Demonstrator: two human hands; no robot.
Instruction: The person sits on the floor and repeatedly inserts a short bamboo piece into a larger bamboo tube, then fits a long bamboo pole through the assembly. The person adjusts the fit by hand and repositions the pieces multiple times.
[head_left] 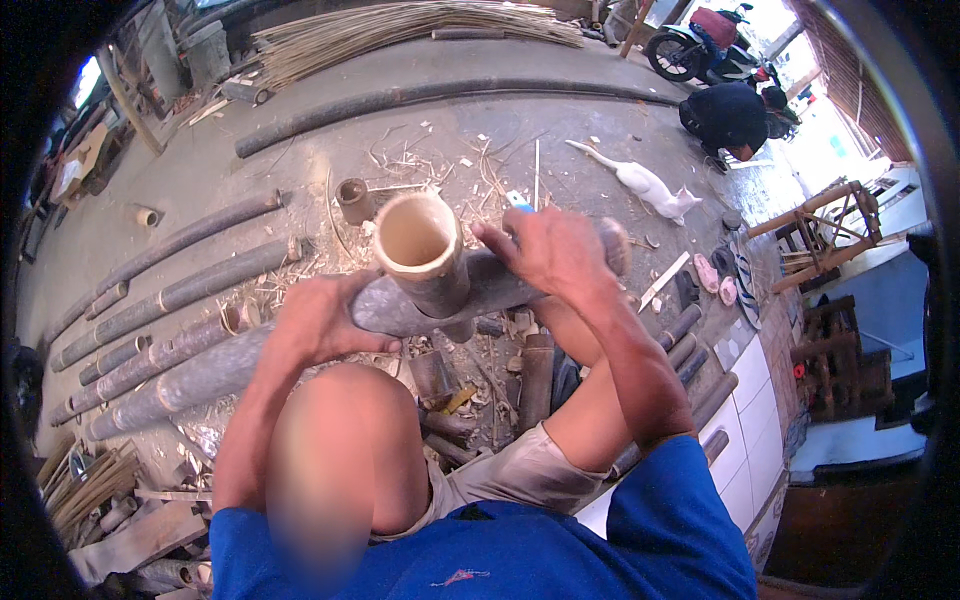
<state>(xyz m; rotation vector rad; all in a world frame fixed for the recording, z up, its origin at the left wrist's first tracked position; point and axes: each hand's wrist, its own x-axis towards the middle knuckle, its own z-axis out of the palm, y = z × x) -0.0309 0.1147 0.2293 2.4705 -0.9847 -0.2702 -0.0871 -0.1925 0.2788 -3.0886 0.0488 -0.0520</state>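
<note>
A long grey bamboo pole point(385, 305) lies slanting across in front of me, over my raised knee's far side. My left hand point(322, 318) grips it, thumb stretched along its near side. A short, wide bamboo tube point(425, 250) stands upright at the pole, its pale hollow mouth facing up. A small stub shows beneath the pole, below the tube. On the tube's right, my right hand point(555, 252) is closed over the pole. A small blue-ended tool point(518, 201) sticks out past its fingers; the rest of it is hidden.
Several bamboo poles point(175, 300) lie at the left. Shavings and bamboo offcuts point(432, 375) litter the floor. A white cat point(650, 188) lies at the right, near pink sandals point(707, 273). Farther back are a long pole point(450, 92), a crouching person point(728, 118) and a motorbike point(700, 50).
</note>
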